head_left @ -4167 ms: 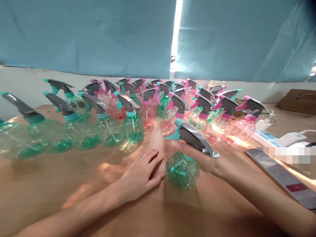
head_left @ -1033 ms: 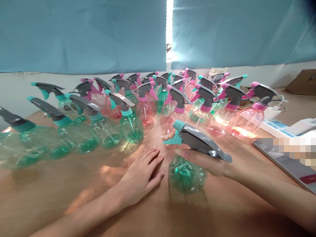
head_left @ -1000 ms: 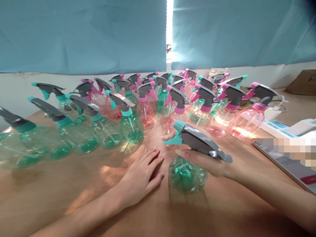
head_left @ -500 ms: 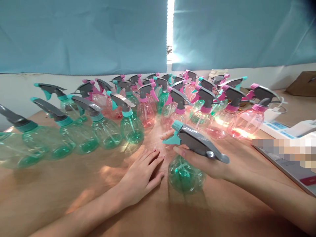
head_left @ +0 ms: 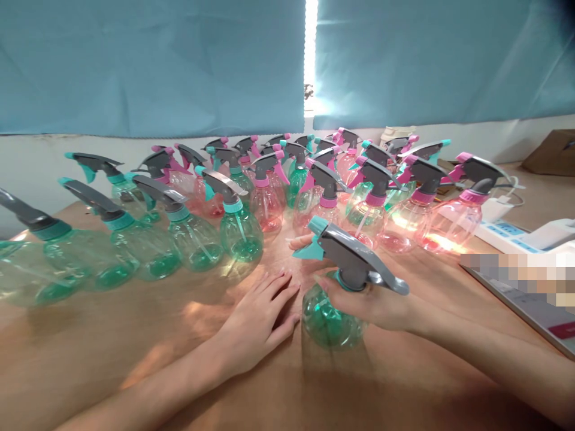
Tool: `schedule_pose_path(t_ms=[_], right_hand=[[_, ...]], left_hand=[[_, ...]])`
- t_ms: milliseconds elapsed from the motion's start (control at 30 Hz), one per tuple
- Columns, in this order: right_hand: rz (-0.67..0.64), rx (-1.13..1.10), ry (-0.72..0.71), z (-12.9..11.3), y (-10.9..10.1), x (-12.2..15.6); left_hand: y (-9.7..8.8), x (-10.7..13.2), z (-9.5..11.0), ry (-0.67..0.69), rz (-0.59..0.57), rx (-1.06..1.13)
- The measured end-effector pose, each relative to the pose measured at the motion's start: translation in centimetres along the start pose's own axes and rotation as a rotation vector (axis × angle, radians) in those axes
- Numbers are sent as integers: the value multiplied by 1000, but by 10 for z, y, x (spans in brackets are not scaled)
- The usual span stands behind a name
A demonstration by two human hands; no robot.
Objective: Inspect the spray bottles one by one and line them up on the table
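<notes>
A green spray bottle with a grey trigger head and teal nozzle is in front of me, tilted slightly. My right hand is wrapped round its neck and upper body, its fingertips partly hidden behind the spray head. Close by on the left, my left hand lies flat on the wooden table, fingers stretched out and holding nothing. Just beyond my left hand stands another green spray bottle. Past the held bottle is a pink spray bottle.
Several more green bottles line the left side, and several pink ones stand at the back right. To the right lie a white power strip and a flat device, partly blurred out. Blue blinds hang behind.
The held spray bottle has shifted slightly left, and its head has turned a little. My right hand has moved with it. My left hand has stayed in place.
</notes>
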State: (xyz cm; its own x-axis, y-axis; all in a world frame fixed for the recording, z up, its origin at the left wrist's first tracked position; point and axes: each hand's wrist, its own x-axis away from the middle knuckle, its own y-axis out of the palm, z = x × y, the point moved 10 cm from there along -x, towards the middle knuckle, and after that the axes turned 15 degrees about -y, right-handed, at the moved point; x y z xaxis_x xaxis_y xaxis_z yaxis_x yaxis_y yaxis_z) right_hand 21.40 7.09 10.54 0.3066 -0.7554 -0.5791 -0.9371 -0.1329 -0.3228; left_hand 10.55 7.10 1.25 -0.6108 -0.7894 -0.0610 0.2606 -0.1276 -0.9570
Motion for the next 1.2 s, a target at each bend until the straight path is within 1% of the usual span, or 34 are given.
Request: schedule_pose_path(t_ms=[67, 167, 267, 367, 467, 733, 900, 967, 1100, 1200], right_hand=[[-23, 26, 11, -1, 0, -1], [-26, 55, -9, -6, -1, -3], [-58, 7, -5, -8, 2, -4], [-125, -53, 29, -4, 8, -3], [-147, -90, 43, 0, 9, -1], [-134, -58, 42, 0, 7, -1], [-130, -46, 72, -2, 7, -2], [-124, -8, 84, -2, 5, -2], [-81, 113, 75, -5, -4, -4], [-37, 114, 58, -8, -8, -5]], left_hand=[[-1, 0, 1, 9, 10, -2], [-2, 0, 2, 16, 20, -4], [-3, -1, 3, 19, 22, -11], [-1, -1, 3, 16, 12, -23], [0, -1, 1, 10, 14, -28], [3, 0, -2, 1, 7, -19], [3, -1, -1, -4, 10, -14], [2, -1, -1, -2, 16, -3], [1, 0, -1, -1, 16, -5], [1, 1, -1, -2, 6, -17]])
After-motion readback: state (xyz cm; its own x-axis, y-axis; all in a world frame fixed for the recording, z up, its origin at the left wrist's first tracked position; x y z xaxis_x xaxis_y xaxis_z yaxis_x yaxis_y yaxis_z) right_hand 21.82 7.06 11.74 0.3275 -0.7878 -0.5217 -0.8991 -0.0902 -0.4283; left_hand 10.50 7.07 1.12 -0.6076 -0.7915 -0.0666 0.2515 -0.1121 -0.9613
